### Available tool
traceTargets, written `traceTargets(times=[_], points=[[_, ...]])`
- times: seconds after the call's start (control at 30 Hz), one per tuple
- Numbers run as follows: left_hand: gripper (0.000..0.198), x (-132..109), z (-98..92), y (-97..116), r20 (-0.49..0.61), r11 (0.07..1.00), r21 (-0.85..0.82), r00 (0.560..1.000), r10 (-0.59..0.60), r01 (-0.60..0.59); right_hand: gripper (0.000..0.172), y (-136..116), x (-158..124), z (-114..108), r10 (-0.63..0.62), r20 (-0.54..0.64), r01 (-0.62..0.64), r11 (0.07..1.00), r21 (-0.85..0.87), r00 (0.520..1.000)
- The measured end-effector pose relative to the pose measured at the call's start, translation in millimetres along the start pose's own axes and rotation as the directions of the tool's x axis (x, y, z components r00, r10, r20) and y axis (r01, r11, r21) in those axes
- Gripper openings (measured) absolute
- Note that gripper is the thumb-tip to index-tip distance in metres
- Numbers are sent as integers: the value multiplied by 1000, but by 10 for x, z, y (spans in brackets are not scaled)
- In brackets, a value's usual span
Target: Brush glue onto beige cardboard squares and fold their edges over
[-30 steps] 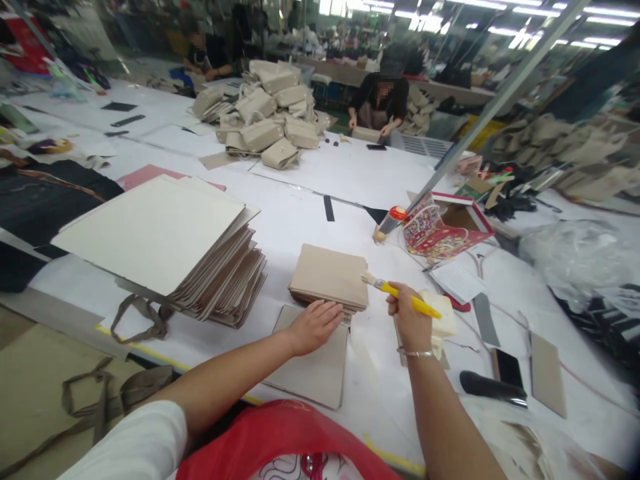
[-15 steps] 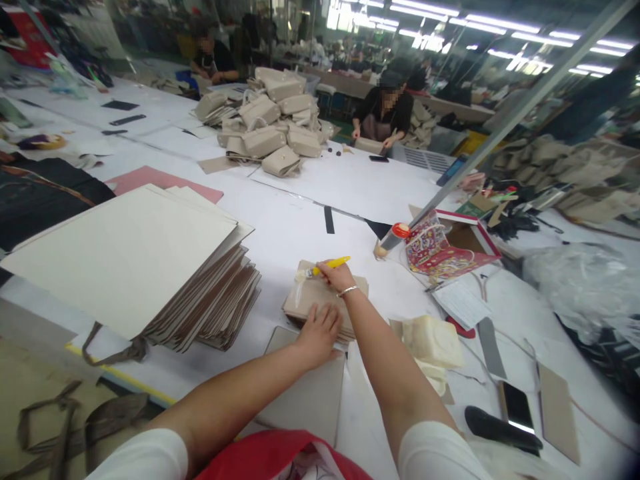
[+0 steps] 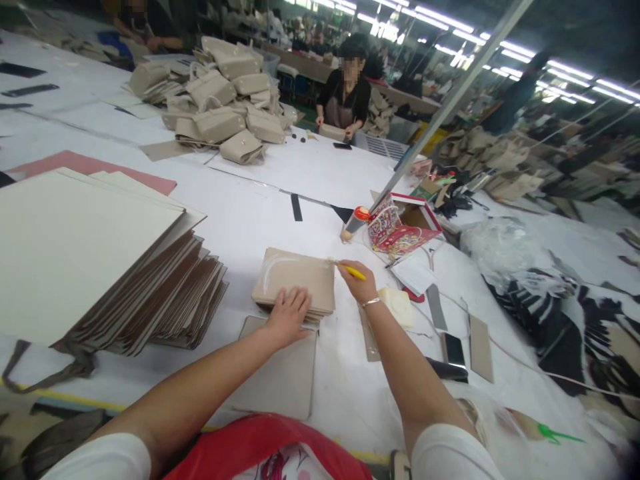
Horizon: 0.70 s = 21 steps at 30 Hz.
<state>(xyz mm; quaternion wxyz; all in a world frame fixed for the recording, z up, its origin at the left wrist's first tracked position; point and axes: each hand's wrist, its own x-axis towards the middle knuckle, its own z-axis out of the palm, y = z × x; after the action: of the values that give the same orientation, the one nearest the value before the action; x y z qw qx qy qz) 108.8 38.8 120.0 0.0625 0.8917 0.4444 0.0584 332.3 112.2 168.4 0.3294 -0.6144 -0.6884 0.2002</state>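
Note:
My right hand (image 3: 359, 281) is closed round a yellow-handled brush (image 3: 354, 271). The brush's bristles touch the far right corner of a small stack of beige panels (image 3: 300, 270). A shiny wet streak curves over the far left part of the top panel. My left hand (image 3: 289, 315) lies flat with fingers spread on the stack's near edge. Just below it, closer to my body, a larger grey-beige panel (image 3: 280, 373) rests on the table.
To the left stands a tall pile of large boards (image 3: 90, 233). Beige bags (image 3: 225, 100) are heaped at the back, where a person (image 3: 345, 93) handles another one. Right of the stack are an orange-capped bottle (image 3: 356, 223), a patterned red box (image 3: 405, 227), a phone (image 3: 453, 349) and a slanting metal pole (image 3: 450, 100).
My right hand has carried the brush from the stack's left side to its far right corner, and a longer wet streak shows. My left hand still presses the stack. The view has turned right.

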Motion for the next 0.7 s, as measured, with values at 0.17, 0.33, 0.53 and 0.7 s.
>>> traceTargets(times=[0.17,0.33,0.53,0.7], points=[[74,-14,-40,7,11,1000,21,1000,13,-13,23,-147,-691,59,-302,286,387,866,-316,909],[73,23,-134,-17,26,999,-38,1000,3,-2,25,-379,-1425,-158,-308,284,379,892,-245,908],[53,-593,-14,-19,-115,989,-107,989,88,-101,25,-687,-1864,-205,71,-201,-80,996,-37,977],[35,-1523,450,130,85,969,-163,976,202,-186,33,-926,-1758,567,378,116,-394,851,348,919]])
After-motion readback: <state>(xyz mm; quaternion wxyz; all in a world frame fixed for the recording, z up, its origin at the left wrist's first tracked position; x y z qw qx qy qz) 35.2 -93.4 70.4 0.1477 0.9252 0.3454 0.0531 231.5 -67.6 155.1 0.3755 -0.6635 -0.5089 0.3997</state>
